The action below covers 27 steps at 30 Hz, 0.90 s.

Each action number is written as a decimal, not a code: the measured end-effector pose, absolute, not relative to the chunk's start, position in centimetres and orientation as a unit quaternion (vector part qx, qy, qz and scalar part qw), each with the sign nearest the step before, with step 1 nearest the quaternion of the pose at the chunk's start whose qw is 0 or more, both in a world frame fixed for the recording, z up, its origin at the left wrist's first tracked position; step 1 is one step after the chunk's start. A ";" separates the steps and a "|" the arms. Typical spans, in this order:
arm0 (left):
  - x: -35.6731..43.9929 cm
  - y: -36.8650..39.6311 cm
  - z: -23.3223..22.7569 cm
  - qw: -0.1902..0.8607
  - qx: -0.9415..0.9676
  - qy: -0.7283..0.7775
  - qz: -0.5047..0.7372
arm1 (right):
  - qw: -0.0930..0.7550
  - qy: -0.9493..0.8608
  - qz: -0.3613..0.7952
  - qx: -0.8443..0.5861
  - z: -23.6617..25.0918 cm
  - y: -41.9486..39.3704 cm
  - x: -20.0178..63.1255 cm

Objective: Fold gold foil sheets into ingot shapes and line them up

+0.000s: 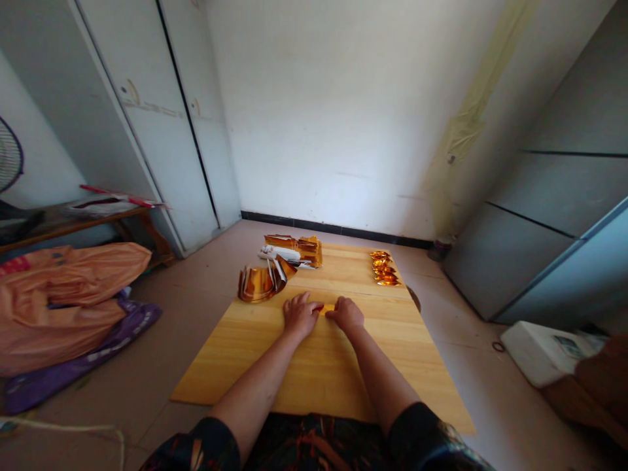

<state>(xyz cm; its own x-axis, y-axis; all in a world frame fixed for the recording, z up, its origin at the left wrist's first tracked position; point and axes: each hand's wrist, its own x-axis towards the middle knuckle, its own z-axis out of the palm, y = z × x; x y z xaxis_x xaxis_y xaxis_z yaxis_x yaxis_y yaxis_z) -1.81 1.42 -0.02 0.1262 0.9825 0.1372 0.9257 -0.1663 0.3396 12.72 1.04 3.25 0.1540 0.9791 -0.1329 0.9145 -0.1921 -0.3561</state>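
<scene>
My left hand (300,315) and my right hand (347,314) rest on the wooden table (314,366), a short way apart. Between them lies a small piece of gold foil paper (327,310), its ends pinched between thumb and fingers of each hand. How it is folded is mostly hidden by my fingers. Just beyond my left hand stands a curled stack of gold foil sheets (260,282). A second pile of gold foil sheets (310,250), partly white, sits behind it. At the table's right far corner is a row of several folded gold foil pieces (384,268).
A white wall (333,131) rises behind the table. Grey cabinets (181,131) stand at the left, with orange sacks (59,288) on the floor. To the right are a grey fridge-like unit (549,209) and a white box (544,353).
</scene>
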 end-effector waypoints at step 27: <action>-2.2 0.7 -0.2 0.055 0.776 0.605 0.168 | 0.195 -0.686 0.140 -0.687 1.1 1.2 16.2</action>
